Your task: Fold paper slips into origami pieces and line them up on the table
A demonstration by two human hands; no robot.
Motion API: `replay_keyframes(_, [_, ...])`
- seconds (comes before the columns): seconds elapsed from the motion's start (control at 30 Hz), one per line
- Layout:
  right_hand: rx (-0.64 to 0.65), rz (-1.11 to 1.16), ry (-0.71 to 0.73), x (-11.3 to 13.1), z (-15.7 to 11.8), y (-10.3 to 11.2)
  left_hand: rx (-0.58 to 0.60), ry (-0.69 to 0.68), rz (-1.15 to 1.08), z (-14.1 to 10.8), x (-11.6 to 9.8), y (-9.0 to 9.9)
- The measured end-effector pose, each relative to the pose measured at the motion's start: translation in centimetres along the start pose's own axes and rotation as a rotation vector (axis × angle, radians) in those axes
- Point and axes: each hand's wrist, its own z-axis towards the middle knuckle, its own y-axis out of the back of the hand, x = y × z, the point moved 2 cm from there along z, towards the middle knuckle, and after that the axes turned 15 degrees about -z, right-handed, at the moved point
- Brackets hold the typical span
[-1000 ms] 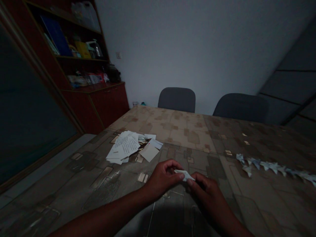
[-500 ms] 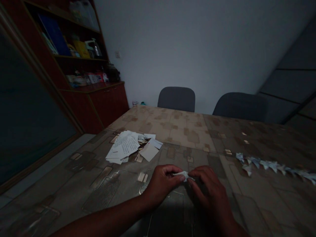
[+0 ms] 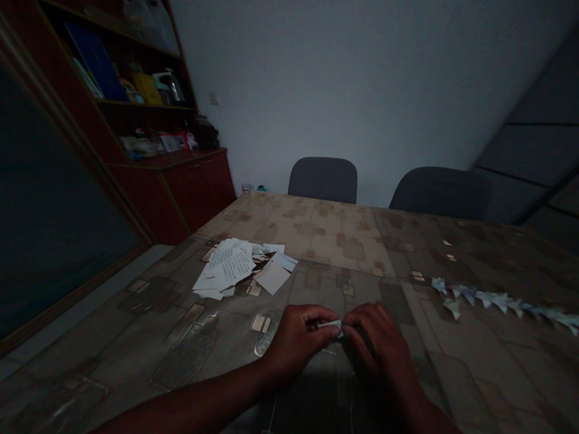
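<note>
A small folded white paper piece [image 3: 333,325] is pinched between both hands, above the near part of the patterned table. My left hand [image 3: 303,334] grips it from the left, thumb below and fingers above. From the right, the fingertips of my right hand [image 3: 377,337] press on its other end, close against my left thumb. Fingers cover much of the paper. Left of centre on the table lies a loose pile of printed paper pieces [image 3: 230,265], with a plain pale sheet [image 3: 272,277] at its right side. A row of folded paper shapes [image 3: 500,301] stretches along the right.
The patterned tablecloth [image 3: 312,229] spans the table. Two grey chairs [image 3: 322,179] stand at its far side by the wall. A reddish cabinet [image 3: 199,187] with filled shelves is at the left. A small glass [image 3: 246,188] sits near the table's far left corner.
My hands have come slightly closer together, and my right fingers now cover more of the paper piece. Less of the paper shows. The pile and the row of shapes lie as before.
</note>
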Motion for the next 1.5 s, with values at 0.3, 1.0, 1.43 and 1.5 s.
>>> replay_keyframes(0.3, [-0.037,0.178,-0.198,-0.2,0.0,0.5,-0.008,-0.007,-0.235,0.1,-0.3,-0.2])
replay_keyframes(1.0, [0.110,0.731,-0.553,-0.4,-0.4,-1.1,0.032,-0.153,0.014,-0.5,-0.5,-0.3])
replay_keyframes(1.43, [0.122,0.682,-0.548,-0.3,-0.6,-1.2,-0.052,-0.003,-0.241,-0.2,-0.4,-0.6])
replay_keyframes(1.5, [0.126,0.639,-0.518,-0.3,-0.7,-1.3,-0.048,-0.008,-0.247,-0.2,-0.4,-0.6])
